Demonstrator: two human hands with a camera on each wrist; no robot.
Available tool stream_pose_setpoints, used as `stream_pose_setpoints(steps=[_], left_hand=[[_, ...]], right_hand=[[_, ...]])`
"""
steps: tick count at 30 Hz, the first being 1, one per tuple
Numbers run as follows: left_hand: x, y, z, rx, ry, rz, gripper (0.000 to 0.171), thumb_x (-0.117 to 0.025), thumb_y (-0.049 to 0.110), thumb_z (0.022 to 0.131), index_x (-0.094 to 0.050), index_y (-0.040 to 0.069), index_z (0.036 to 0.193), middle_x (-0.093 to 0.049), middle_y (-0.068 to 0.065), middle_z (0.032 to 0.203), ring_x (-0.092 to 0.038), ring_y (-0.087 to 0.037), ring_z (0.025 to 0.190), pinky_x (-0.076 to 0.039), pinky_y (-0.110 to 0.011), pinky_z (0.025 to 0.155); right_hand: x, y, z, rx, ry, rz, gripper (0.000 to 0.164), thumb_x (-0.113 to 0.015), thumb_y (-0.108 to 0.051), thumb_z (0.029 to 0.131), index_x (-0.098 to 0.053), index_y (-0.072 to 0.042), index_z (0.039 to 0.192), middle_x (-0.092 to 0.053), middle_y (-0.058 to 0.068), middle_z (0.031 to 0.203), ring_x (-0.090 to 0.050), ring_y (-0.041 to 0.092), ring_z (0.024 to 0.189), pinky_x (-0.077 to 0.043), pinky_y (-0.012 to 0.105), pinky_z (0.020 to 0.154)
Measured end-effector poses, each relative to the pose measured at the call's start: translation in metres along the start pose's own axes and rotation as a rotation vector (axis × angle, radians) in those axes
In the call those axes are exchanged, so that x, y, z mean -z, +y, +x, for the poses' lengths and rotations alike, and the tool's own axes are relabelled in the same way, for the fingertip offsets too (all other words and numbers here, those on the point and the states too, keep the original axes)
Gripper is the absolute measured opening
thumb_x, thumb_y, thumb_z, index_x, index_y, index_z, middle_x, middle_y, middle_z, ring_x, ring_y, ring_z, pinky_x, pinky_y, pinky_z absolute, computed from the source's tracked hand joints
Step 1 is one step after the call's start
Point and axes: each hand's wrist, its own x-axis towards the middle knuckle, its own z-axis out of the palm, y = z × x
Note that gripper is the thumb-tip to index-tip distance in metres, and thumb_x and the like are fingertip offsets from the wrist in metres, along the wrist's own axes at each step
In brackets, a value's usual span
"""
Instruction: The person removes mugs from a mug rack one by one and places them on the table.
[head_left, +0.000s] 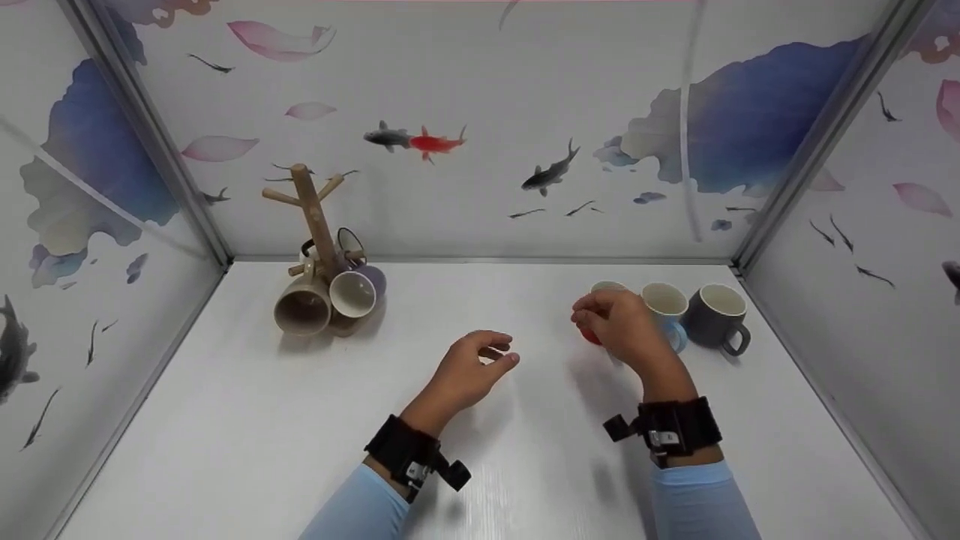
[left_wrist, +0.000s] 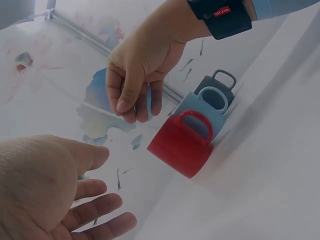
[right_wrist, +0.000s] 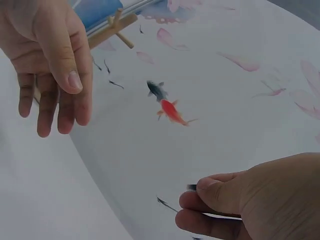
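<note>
A red mug stands first in a row on the right side of the table, its handle toward the table's front. Just above it hovers my right hand, fingers loosely bent and thumb close to them, apart from the mug in the left wrist view. In the head view this hand covers most of the red mug. Beside it are a light blue mug and a dark grey mug. My left hand is over the middle of the table with relaxed, spread fingers and holds nothing.
A wooden mug tree stands at the back left. On its lower pegs hang a brownish mug and a purple mug, with another mug partly hidden behind. Printed walls enclose the white table at the back and sides.
</note>
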Motion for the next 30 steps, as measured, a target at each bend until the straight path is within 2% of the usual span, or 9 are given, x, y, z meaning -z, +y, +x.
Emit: stream_pose_setpoints(steps=[3, 7, 9, 13, 15, 18, 24, 30], left_hand=[[0.001, 0.001, 0.0, -0.015, -0.002, -0.001, 0.046, -0.073, 0.039, 0.112, -0.072, 0.013, 0.15, -0.072, -0.009, 0.146, -0.07, -0.031, 0.138, -0.058, -0.055, 0.116], [0.005, 0.003, 0.001, -0.013, 0.011, -0.007, 0.045, -0.073, 0.037, 0.112, -0.072, 0.012, 0.149, -0.072, -0.01, 0.146, -0.07, -0.032, 0.138, -0.058, -0.055, 0.116], [0.009, 0.003, 0.002, -0.008, 0.027, -0.009, 0.044, -0.073, 0.037, 0.112, -0.072, 0.012, 0.149, -0.072, -0.01, 0.146, -0.069, -0.032, 0.137, -0.059, -0.054, 0.114], [0.018, 0.003, 0.005, 0.004, 0.072, -0.007, 0.043, -0.074, 0.037, 0.112, -0.073, 0.014, 0.148, -0.073, -0.009, 0.145, -0.069, -0.032, 0.137, -0.06, -0.053, 0.113], [0.024, 0.003, 0.005, 0.01, 0.094, -0.013, 0.043, -0.074, 0.037, 0.111, -0.073, 0.014, 0.148, -0.072, -0.008, 0.146, -0.069, -0.031, 0.137, -0.06, -0.052, 0.113], [0.035, 0.002, 0.005, 0.013, 0.13, -0.027, 0.044, -0.075, 0.037, 0.111, -0.072, 0.014, 0.149, -0.072, -0.008, 0.147, -0.069, -0.03, 0.138, -0.06, -0.051, 0.115], [0.066, 0.004, 0.001, -0.003, 0.237, -0.008, 0.043, -0.076, 0.033, 0.111, -0.073, 0.011, 0.148, -0.072, -0.009, 0.148, -0.07, -0.03, 0.137, -0.058, -0.05, 0.117], [0.114, 0.017, -0.002, 0.016, 0.33, 0.048, 0.044, -0.074, 0.036, 0.112, -0.072, 0.011, 0.147, -0.07, -0.01, 0.15, -0.068, -0.03, 0.138, -0.056, -0.051, 0.119]], right_hand=[[-0.007, 0.001, 0.001, 0.076, -0.023, 0.018, 0.018, -0.069, 0.003, 0.11, -0.084, -0.001, 0.118, -0.084, 0.017, 0.115, -0.083, 0.034, 0.112, -0.067, 0.054, 0.104], [-0.016, 0.0, 0.003, 0.14, -0.041, -0.003, 0.023, -0.067, -0.004, 0.113, -0.082, -0.003, 0.129, -0.083, 0.018, 0.13, -0.079, 0.037, 0.126, -0.065, 0.057, 0.108], [-0.02, -0.001, 0.004, 0.131, -0.057, 0.003, 0.029, -0.067, -0.013, 0.115, -0.078, -0.005, 0.14, -0.078, 0.018, 0.143, -0.075, 0.04, 0.136, -0.062, 0.059, 0.114], [-0.029, -0.002, 0.005, 0.092, -0.13, 0.032, 0.049, -0.065, -0.032, 0.118, -0.062, -0.014, 0.164, -0.058, 0.018, 0.17, -0.061, 0.048, 0.152, -0.053, 0.064, 0.123], [-0.034, -0.003, 0.006, 0.085, -0.168, 0.045, 0.058, -0.064, -0.039, 0.118, -0.054, -0.018, 0.171, -0.049, 0.016, 0.178, -0.055, 0.053, 0.156, -0.048, 0.066, 0.126], [-0.04, -0.004, 0.006, 0.087, -0.201, 0.033, 0.065, -0.061, -0.047, 0.118, -0.046, -0.022, 0.175, -0.043, 0.012, 0.182, -0.048, 0.058, 0.16, -0.043, 0.068, 0.13], [-0.047, -0.006, 0.003, 0.079, -0.233, 0.025, 0.07, -0.058, -0.056, 0.116, -0.041, -0.027, 0.178, -0.039, 0.01, 0.184, -0.041, 0.053, 0.166, -0.037, 0.068, 0.134], [-0.051, -0.011, 0.001, 0.091, -0.244, 0.033, 0.074, -0.056, -0.063, 0.114, -0.041, -0.029, 0.178, -0.038, 0.005, 0.186, -0.036, 0.04, 0.172, -0.034, 0.065, 0.137]])
